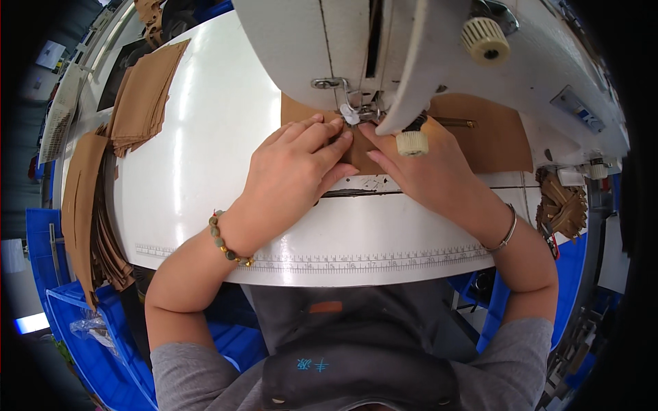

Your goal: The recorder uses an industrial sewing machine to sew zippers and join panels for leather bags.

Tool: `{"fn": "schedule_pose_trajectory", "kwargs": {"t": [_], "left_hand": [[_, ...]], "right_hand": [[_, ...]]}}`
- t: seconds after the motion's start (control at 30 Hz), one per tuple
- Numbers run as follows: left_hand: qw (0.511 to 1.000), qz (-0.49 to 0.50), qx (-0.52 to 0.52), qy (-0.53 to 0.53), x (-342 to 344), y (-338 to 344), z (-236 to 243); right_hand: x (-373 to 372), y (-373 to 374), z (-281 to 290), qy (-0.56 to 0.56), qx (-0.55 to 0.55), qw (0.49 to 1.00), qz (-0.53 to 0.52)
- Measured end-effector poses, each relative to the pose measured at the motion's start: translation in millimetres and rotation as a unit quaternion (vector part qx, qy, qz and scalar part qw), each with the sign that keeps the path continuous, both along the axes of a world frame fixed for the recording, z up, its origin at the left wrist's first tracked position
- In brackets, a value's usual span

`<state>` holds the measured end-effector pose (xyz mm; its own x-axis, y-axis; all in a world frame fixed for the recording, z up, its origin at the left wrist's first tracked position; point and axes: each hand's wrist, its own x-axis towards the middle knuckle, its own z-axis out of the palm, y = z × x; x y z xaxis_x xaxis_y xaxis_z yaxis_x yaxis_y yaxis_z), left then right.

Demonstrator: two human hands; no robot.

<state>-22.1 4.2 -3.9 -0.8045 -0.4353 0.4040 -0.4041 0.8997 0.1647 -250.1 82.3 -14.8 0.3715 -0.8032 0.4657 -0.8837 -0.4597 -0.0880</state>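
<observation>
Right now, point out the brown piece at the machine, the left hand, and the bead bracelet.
Brown piece (495, 142): head view, on its bare right portion.
Left hand (290, 159): head view, on the back of it.
Bead bracelet (218, 242): head view, on a bead.

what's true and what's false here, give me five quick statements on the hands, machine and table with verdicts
1. The left hand and right hand are both at brown material below the sewing machine. True.
2. The bead bracelet is on the right wrist. False: the bead bracelet is on the left; the right has a bangle.
3. A stack of brown pieces lies toward the table's left side. True.
4. The ruler strip runs along the table's far edge. False: the ruler strip follows the near edge.
5. The person's apron is dark. True.
</observation>
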Motion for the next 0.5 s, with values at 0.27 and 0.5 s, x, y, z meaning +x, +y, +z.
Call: {"fn": "schedule_pose_trajectory", "kwargs": {"t": [0.27,0.5], "left_hand": [[1.000,0.003,0.009,-0.010,0.6,-0.4,-1.3],[1.000,0.000,-0.002,-0.008,-0.7,-2.7,0.3]], "right_hand": [[-1.2,0.2,0.7,-0.005,-0.006,1.000,0.008],[2.1,-3.5,6.6,0.015,-0.038,0.999,-0.001]]}}
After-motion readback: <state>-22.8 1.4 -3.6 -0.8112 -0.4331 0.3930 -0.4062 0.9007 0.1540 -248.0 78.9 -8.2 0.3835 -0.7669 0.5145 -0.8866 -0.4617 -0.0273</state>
